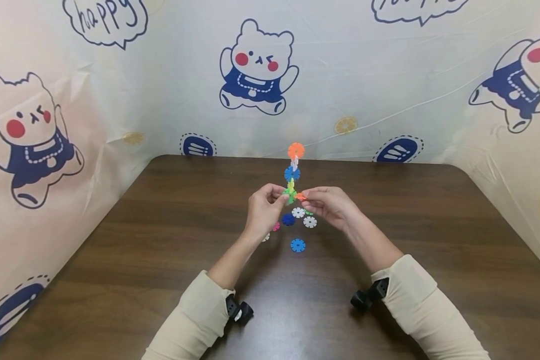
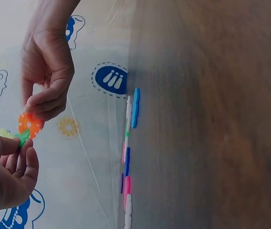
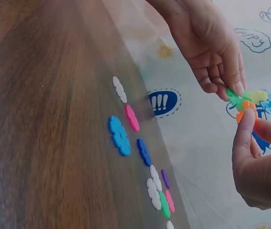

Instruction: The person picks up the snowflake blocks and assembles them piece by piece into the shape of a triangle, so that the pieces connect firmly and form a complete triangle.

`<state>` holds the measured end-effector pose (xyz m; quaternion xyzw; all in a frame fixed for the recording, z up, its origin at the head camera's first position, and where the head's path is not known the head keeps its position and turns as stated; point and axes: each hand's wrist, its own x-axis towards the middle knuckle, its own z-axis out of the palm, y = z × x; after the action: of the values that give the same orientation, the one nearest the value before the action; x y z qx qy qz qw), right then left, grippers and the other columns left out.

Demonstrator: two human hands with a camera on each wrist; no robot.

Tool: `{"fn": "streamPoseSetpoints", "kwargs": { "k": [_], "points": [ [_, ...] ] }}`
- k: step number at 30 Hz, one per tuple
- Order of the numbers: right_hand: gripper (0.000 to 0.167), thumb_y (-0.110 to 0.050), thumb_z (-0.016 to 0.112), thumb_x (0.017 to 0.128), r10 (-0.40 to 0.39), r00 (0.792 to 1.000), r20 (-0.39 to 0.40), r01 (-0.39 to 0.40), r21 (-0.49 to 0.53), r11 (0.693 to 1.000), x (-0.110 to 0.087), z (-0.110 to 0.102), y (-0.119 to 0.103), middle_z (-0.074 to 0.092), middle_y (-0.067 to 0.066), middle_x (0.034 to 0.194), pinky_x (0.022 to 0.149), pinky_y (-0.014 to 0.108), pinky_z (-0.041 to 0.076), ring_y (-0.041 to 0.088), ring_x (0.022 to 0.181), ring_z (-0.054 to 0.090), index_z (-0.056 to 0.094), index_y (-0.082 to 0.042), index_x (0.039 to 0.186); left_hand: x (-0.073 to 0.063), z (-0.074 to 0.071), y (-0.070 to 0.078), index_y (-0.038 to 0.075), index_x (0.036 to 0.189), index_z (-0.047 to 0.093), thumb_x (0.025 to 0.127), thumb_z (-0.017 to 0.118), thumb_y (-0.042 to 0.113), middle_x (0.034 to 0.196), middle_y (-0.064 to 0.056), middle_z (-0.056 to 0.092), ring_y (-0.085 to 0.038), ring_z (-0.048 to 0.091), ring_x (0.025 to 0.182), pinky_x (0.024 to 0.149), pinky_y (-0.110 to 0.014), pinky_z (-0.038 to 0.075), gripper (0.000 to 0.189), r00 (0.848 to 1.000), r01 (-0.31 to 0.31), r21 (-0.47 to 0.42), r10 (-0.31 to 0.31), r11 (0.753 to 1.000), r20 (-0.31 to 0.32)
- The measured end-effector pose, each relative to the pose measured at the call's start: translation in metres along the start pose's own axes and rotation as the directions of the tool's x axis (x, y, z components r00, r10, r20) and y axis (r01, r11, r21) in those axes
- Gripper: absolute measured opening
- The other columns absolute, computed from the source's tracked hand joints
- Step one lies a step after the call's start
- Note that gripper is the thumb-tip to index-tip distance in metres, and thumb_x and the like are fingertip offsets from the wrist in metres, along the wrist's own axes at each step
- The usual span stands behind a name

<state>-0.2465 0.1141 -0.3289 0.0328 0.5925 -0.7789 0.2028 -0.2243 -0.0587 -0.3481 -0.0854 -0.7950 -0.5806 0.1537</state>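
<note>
Both hands meet over the far middle of the table around an upright chain of notched plastic discs. My left hand [image 1: 263, 211] pinches the green disc [image 1: 290, 194] at its foot between thumb and fingers. Slotted against that one is an orange disc [image 2: 29, 126], whose edge my right hand [image 1: 332, 206] pinches from the right. Above the green piece rise a yellow disc [image 1: 291, 185], a blue disc [image 1: 292, 174], a pale disc seen nearly edge-on [image 1: 294, 164] and another orange disc on top [image 1: 296, 150]. Fingers partly cover the lower joint.
Loose discs lie on the wooden table [image 1: 162, 260] below the hands: a light blue disc [image 1: 298, 245], a dark blue disc [image 1: 288, 219], white discs [image 1: 310, 222], and a pink disc [image 3: 131, 118]. A patterned cloth [image 1: 175, 75] hangs behind and beside the table.
</note>
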Motion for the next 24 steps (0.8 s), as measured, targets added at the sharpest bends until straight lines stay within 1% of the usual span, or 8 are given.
{"fn": "streamPoseSetpoints", "kwargs": {
  "k": [7, 10, 13, 15, 16, 21, 22, 24],
  "points": [
    [0.022, -0.008, 0.056, 0.092, -0.066, 0.997, 0.035, 0.070, -0.140, 0.988, 0.001, -0.003, 0.003, 0.064, 0.010, 0.079, 0.070, 0.026, 0.053, 0.013, 0.066, 0.064, 0.054, 0.010, 0.105, 0.000, -0.002, 0.000, 0.001, 0.099, 0.067, 0.085, 0.066, 0.006, 0.077, -0.006, 0.064, -0.025, 0.062, 0.070, 0.060, -0.025, 0.050, 0.015, 0.999, 0.038, -0.038, -0.038, 0.999, 0.017],
    [0.031, -0.012, 0.055, 0.093, -0.094, 0.994, 0.049, 0.104, -0.266, 0.958, 0.003, -0.008, 0.004, 0.062, 0.012, 0.082, 0.074, 0.031, 0.052, 0.018, 0.071, 0.065, 0.051, 0.014, 0.111, 0.000, -0.002, 0.001, 0.001, 0.101, 0.066, 0.086, 0.065, 0.006, 0.078, -0.008, 0.064, -0.029, 0.063, 0.073, 0.060, -0.026, 0.051, 0.016, 0.999, 0.048, -0.054, -0.047, 0.997, 0.015],
    [0.036, -0.015, 0.055, 0.093, -0.090, 0.994, 0.063, 0.108, -0.409, 0.906, 0.005, -0.016, 0.004, 0.061, 0.018, 0.091, 0.081, 0.040, 0.050, 0.027, 0.080, 0.064, 0.051, 0.014, 0.115, 0.000, -0.003, 0.002, 0.001, 0.102, 0.066, 0.086, 0.065, 0.005, 0.080, -0.008, 0.064, -0.032, 0.064, 0.076, 0.060, -0.026, 0.050, 0.017, 0.998, 0.056, -0.067, -0.055, 0.996, 0.013],
    [0.036, -0.016, 0.057, 0.093, -0.082, 0.993, 0.081, 0.112, -0.525, 0.844, 0.007, -0.022, 0.003, 0.060, 0.022, 0.097, 0.084, 0.043, 0.048, 0.031, 0.085, 0.063, 0.053, 0.012, 0.115, 0.001, -0.004, 0.002, 0.002, 0.103, 0.066, 0.086, 0.064, 0.006, 0.080, -0.008, 0.065, -0.032, 0.064, 0.076, 0.059, -0.026, 0.050, 0.018, 0.998, 0.061, -0.067, -0.060, 0.996, 0.015],
    [0.035, -0.016, 0.057, 0.093, -0.082, 0.992, 0.093, 0.122, -0.595, 0.794, 0.008, -0.025, 0.003, 0.059, 0.022, 0.100, 0.084, 0.044, 0.048, 0.031, 0.086, 0.063, 0.054, 0.010, 0.116, 0.001, -0.004, 0.002, 0.002, 0.104, 0.066, 0.086, 0.064, 0.006, 0.081, -0.008, 0.065, -0.031, 0.064, 0.076, 0.059, -0.026, 0.050, 0.018, 0.998, 0.062, -0.070, -0.061, 0.996, 0.016],
    [0.028, -0.017, 0.060, 0.090, -0.120, 0.986, 0.120, 0.163, -0.860, 0.483, 0.016, -0.042, 0.000, 0.063, 0.014, 0.092, 0.074, 0.035, 0.050, 0.022, 0.077, 0.059, 0.062, 0.003, 0.110, 0.001, -0.004, 0.002, 0.001, 0.104, 0.066, 0.086, 0.065, 0.007, 0.081, -0.008, 0.065, -0.026, 0.065, 0.073, 0.059, -0.025, 0.050, 0.019, 0.998, 0.063, -0.075, -0.063, 0.995, 0.011],
    [0.027, -0.016, 0.061, 0.089, -0.123, 0.986, 0.113, 0.157, -0.882, 0.444, 0.018, -0.045, 0.000, 0.064, 0.012, 0.091, 0.072, 0.034, 0.049, 0.021, 0.076, 0.058, 0.063, 0.002, 0.109, 0.001, -0.004, 0.002, 0.001, 0.104, 0.066, 0.086, 0.065, 0.007, 0.081, -0.009, 0.065, -0.025, 0.065, 0.072, 0.059, -0.025, 0.050, 0.019, 0.998, 0.063, -0.077, -0.063, 0.995, 0.009],
    [0.025, -0.015, 0.063, 0.087, -0.129, 0.987, 0.097, 0.142, -0.906, 0.400, 0.021, -0.051, 0.001, 0.064, 0.009, 0.089, 0.070, 0.032, 0.048, 0.020, 0.076, 0.057, 0.065, 0.001, 0.107, 0.001, -0.004, 0.002, 0.001, 0.103, 0.065, 0.086, 0.066, 0.007, 0.081, -0.009, 0.065, -0.025, 0.065, 0.072, 0.060, -0.025, 0.050, 0.019, 0.998, 0.065, -0.078, -0.064, 0.995, 0.009]
  ]
}}
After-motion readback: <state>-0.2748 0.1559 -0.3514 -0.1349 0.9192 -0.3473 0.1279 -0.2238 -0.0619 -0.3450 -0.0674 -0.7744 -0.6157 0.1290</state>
